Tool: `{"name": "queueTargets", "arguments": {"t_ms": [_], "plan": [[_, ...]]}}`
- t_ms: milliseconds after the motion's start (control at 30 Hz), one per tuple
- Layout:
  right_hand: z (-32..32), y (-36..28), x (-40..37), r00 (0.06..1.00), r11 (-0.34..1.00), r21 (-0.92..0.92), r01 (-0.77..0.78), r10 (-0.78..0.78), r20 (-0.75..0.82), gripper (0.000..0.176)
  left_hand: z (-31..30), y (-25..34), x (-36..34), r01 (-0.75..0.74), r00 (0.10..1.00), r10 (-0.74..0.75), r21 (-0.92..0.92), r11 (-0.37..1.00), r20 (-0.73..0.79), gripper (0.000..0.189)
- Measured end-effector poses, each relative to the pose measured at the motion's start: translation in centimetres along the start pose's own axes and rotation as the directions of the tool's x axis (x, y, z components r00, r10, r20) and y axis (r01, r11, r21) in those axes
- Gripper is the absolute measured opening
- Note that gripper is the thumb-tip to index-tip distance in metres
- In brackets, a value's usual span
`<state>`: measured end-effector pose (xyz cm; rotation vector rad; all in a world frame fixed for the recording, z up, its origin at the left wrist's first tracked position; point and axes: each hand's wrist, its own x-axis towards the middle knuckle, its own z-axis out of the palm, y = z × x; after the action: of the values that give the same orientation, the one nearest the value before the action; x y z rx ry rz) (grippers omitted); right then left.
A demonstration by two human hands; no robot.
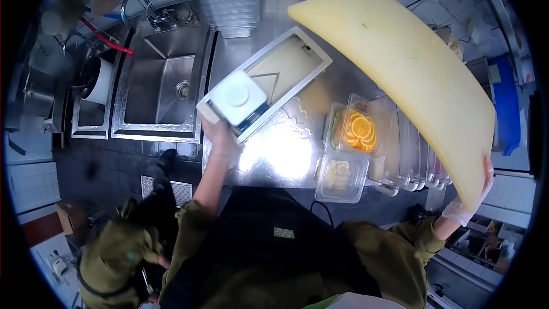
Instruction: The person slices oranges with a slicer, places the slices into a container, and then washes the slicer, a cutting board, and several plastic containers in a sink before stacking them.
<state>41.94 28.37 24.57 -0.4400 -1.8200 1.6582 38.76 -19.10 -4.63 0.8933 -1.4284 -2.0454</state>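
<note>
My left hand (218,135) is closed on the near end of a mandoline slicer (289,83), which is tilted over the steel counter. A white square food holder (237,97) sits on the slicer's lower part. On the right, my right hand (466,209), in a thin clear glove, grips the lower end of a large pale yellow cutting board (400,57). The board is raised at a slant over the right of the counter; part of the right-hand fingers is hidden behind it.
Clear containers hold orange slices (361,131) and pale slices (338,173) on the steel counter (274,143). Stacked clear containers (229,0) stand at the back. Left is a sink (166,80) with a tap (163,20). Another person (120,257) is at lower left.
</note>
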Motion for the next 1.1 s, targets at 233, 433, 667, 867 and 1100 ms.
{"name": "queueTargets", "arguments": {"t_ms": [233,433,667,867,1100], "plan": [[-1.0,-0.2,-0.6,0.963,0.953,-0.152,0.26,-0.246,0.109,0.036,10.3,-3.8,5.3,-0.068,0.997,0.061,0.241,0.968,0.04,0.054],[-1.5,-0.2,-2.0,0.741,0.581,-0.466,0.667,-0.578,0.341,0.048,20.9,-8.2,15.7,-0.132,0.964,0.05,0.304,0.943,0.261,0.054],[-1.1,-2.1,-3.3,0.857,0.742,-0.431,0.514,-0.464,0.224,0.046,29.8,-7.8,24.5,-0.145,0.923,-0.096,0.568,0.81,0.372,0.051],[-1.3,-3.2,-4.6,0.963,0.94,-0.21,0.268,-0.267,0.037,0.039,30.1,-6.9,26.2,-0.458,0.769,0.031,0.516,0.724,0.639,0.06],[2.8,-6.4,-8.0,0.993,0.99,0.136,-0.04,0.055,-0.108,0.038,17.2,3.9,10.6,0.673,-0.039,-0.282,0.234,0.702,0.959,0.06]]}}
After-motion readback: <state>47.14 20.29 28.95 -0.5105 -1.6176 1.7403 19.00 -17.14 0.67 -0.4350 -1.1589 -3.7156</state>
